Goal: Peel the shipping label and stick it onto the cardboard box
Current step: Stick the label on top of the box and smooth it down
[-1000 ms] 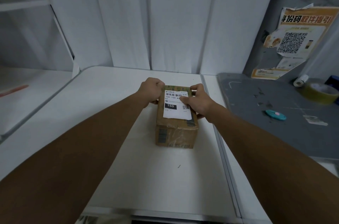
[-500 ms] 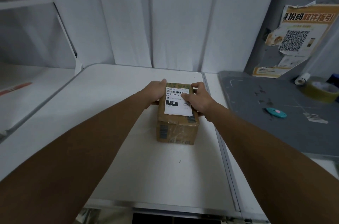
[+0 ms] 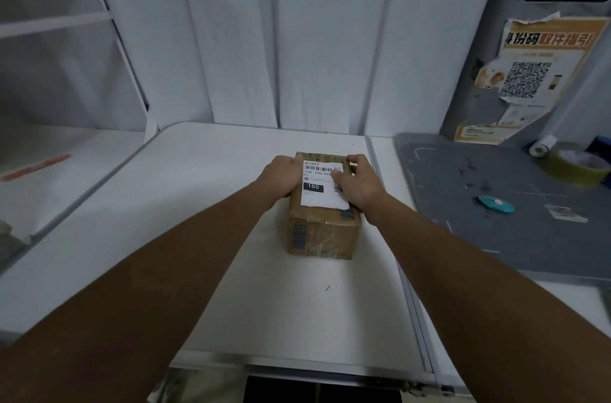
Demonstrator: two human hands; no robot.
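Note:
A small brown cardboard box (image 3: 322,234) stands on the white table (image 3: 198,254), wrapped in clear tape. A white shipping label (image 3: 322,189) with a barcode and a black "150" patch lies flat on the box's top. My left hand (image 3: 281,176) grips the box's far left side. My right hand (image 3: 358,183) holds the far right side, with its thumb pressed on the label's right part near the barcode. The label's right edge is partly hidden under that thumb.
To the right lies a grey cutting mat (image 3: 512,204) with a teal cutter (image 3: 496,203), a paper scrap (image 3: 567,213), a tape roll (image 3: 578,168) and a small white roll (image 3: 542,145). A torn poster (image 3: 529,78) hangs on the right wall. White curtains close the back.
The box with both hands on it appears slightly farther up in the view as the camera tilts. My right thumb has slid a little along the label's upper right.

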